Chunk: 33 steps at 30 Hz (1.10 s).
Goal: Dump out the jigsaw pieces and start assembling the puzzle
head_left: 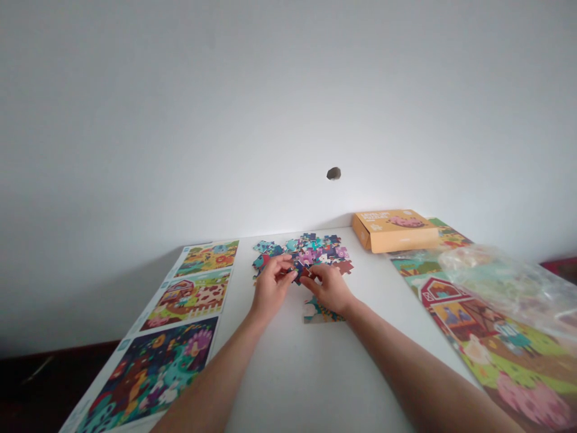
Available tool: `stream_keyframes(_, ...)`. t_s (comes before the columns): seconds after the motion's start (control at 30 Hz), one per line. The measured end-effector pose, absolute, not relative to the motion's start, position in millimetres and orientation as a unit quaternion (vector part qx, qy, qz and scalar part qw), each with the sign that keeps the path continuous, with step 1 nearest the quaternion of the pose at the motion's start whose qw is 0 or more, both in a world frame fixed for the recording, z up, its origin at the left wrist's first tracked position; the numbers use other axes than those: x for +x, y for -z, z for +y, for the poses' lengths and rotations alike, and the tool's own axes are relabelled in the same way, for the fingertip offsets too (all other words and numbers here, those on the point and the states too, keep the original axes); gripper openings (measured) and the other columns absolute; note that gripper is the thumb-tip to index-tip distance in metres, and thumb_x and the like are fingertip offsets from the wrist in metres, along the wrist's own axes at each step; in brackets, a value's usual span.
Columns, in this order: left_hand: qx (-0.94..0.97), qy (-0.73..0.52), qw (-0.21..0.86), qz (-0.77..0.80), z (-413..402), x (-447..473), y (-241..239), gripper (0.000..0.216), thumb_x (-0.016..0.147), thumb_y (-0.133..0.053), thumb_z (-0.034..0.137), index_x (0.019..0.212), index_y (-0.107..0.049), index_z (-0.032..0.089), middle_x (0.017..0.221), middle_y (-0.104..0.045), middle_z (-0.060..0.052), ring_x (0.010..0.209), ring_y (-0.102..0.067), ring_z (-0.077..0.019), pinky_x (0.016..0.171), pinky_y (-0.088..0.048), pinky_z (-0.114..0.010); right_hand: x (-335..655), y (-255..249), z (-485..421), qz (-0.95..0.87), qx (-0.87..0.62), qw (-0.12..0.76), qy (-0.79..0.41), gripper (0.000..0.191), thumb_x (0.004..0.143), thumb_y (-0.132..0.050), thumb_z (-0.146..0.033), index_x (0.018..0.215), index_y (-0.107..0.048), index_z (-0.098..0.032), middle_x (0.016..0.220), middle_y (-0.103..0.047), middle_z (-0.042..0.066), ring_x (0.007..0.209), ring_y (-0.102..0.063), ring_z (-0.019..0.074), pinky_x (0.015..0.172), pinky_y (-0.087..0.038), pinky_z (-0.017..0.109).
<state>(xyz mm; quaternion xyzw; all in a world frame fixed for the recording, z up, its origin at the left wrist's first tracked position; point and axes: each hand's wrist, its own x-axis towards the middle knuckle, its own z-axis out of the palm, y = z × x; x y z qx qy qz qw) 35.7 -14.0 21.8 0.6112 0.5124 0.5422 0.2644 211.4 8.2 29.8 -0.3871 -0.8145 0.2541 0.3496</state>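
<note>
At the frame's centre, loose puzzle pieces (311, 251) lie heaped on a white table (288, 373). Our left hand (271, 287) and right hand (330, 287) pinch pieces at the heap's near edge. An orange box (393, 231) sits upper right; picture sheets (189, 300) lie left.

Both hands (301, 285) together, fingertips pinched (arms outstretched)

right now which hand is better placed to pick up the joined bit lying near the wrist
Right. The right hand lies directly over the joined bit, which touches its wrist; the left hand sits farther off across bare table.
</note>
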Motion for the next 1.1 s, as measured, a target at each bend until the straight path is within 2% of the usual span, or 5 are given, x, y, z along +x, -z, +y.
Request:
stream_keyframes(0.23,0.593,-0.526,0.303,0.528,-13.6,34.4,-20.3,0.032,0.082,-0.064,0.041,0.102,-0.055,0.018,0.085,-0.069,-0.004,0.074,-0.067,-0.0184,0.065,-0.052,-0.029,210.9,-30.3,7.6,-0.770,-0.413,0.387,-0.295,0.029,0.092,-0.052,-0.034,0.071,-0.065,-0.019,0.067,-0.064,-0.001,0.063,-0.053,0.0123,0.062,-0.035,0.023)
stream_keyframes(0.57,0.592,-0.559,0.262,0.518,-13.5,33.2,-20.2,0.028,0.085,-0.063,0.037,0.105,-0.056,0.019,0.082,-0.069,-0.002,0.076,-0.067,-0.0169,0.066,-0.050,-0.026,212.8,-26.5,11.0,-0.747,-0.403,0.413,-0.330,0.028,0.091,-0.050,-0.031,0.075,-0.068,-0.017,0.070,-0.067,0.001,0.066,-0.057,0.0135,0.065,-0.040,0.024)
stream_keyframes(0.73,0.633,-0.548,0.229,0.495,-12.8,35.0,-17.5,0.022,0.082,-0.067,0.031,0.100,-0.061,0.019,0.103,-0.069,-0.006,0.088,-0.067,-0.0170,0.074,-0.052,-0.027,213.1,-24.2,14.2,-0.715,-0.397,0.444,-0.366,0.037,0.093,-0.047,-0.037,0.068,-0.064,-0.016,0.072,-0.068,0.004,0.073,-0.060,0.0161,0.071,-0.042,0.026)
stream_keyframes(0.9,0.644,-0.538,0.194,0.508,-14.7,34.9,-18.7,0.026,0.084,-0.065,0.026,0.109,-0.062,0.020,0.090,-0.070,-0.002,0.086,-0.067,-0.0163,0.077,-0.053,-0.028,213.8,-25.9,14.1,-0.712,-0.389,0.438,-0.388,0.036,0.093,-0.046,-0.038,0.070,-0.064,-0.017,0.075,-0.069,0.004,0.075,-0.061,0.0170,0.072,-0.043,0.027)
stream_keyframes(1.1,0.650,-0.539,0.174,0.506,-14.8,33.8,-17.8,0.024,0.085,-0.064,0.026,0.108,-0.063,0.021,0.096,-0.070,-0.004,0.091,-0.067,-0.0171,0.079,-0.053,-0.028,214.0,-26.8,13.5,-0.717,-0.385,0.434,-0.388,0.036,0.093,-0.045,-0.036,0.068,-0.063,-0.017,0.073,-0.067,0.003,0.076,-0.061,0.0169,0.073,-0.043,0.027)
